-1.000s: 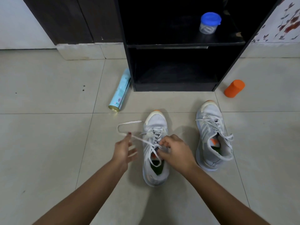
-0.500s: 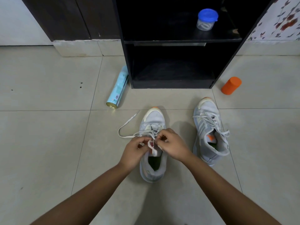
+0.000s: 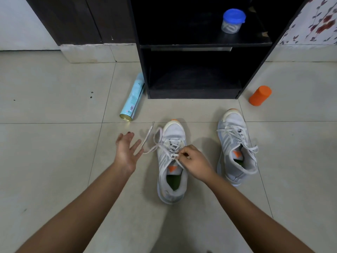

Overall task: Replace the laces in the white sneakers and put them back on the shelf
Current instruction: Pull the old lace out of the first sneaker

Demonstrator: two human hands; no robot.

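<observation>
White sneakers (image 3: 172,167) stand on the tiled floor (image 3: 54,143), toes toward the black shelf (image 3: 197,92). Our right hand (image 3: 195,163) pinches the lace (image 3: 151,150) at the upper eyelets of the one before us. Our left hand (image 3: 127,150) spreads its fingers, holding nothing, just beside the loose lace end.

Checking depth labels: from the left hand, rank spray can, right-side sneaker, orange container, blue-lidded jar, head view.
From the left hand:
1. spray can, floor just ahead
2. right-side sneaker, floor to the right
3. orange container, right of the shelf
4. blue-lidded jar, on the shelf
</observation>
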